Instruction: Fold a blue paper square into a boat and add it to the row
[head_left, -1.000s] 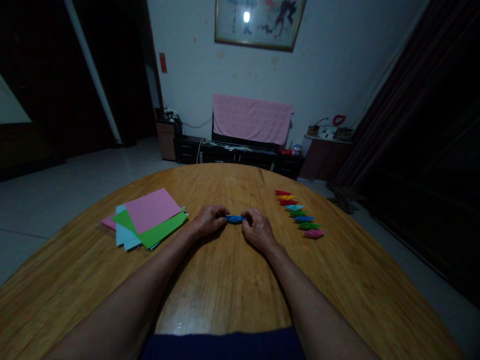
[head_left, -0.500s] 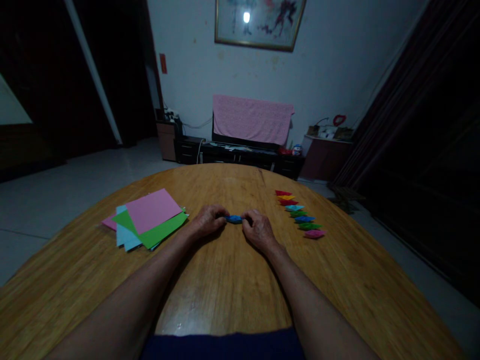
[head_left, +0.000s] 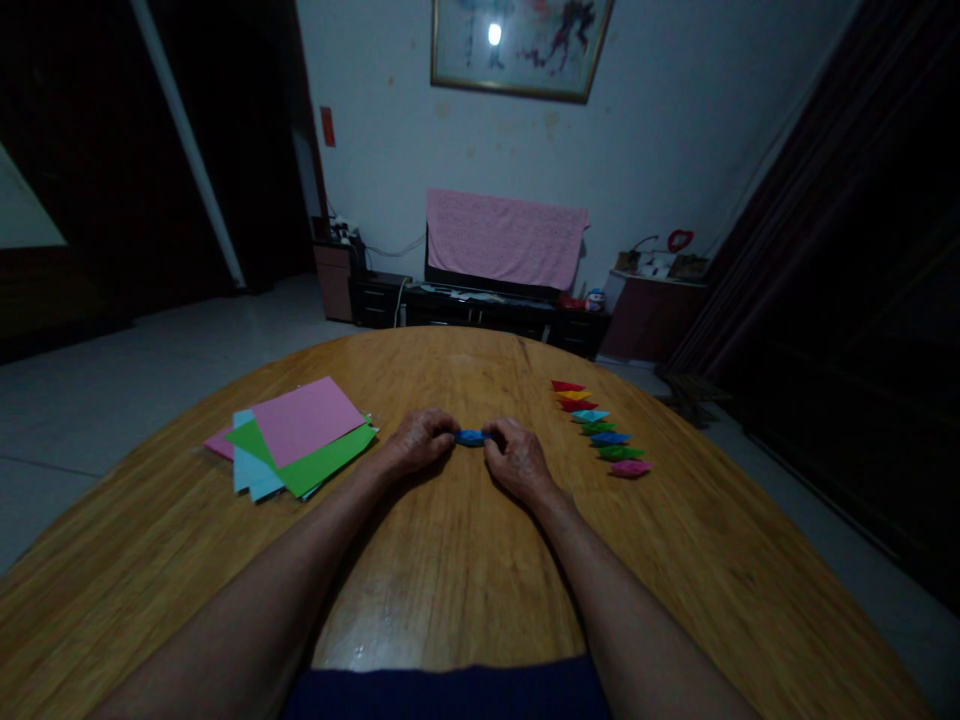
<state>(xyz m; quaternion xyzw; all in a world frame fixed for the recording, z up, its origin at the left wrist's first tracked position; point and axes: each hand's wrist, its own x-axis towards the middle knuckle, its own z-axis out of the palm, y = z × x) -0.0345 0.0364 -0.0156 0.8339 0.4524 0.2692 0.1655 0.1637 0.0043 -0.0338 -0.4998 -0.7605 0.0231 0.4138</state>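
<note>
**Round-edged wooden tabletop (head_left: 465, 560) with coloured paper at left, folded boats at right**

The honey-toned, grainy top has a glossy patch toward the near edge and curves away at the far side. Left of centre lies a loose, fanned stack of paper (head_left: 292, 440): a pink sheet (head_left: 307, 422) on top, a green sheet (head_left: 330, 465) under it, light blue sheets (head_left: 251, 470) poking out at the near left, and a deeper pink sheet (head_left: 219, 445) at the far left. Right of centre, eight folded origami boats (head_left: 592, 425) lie in a neat line slanting from far to near: red, yellow, red, light blue, green, blue, green, pink, each just beside the next.
</note>
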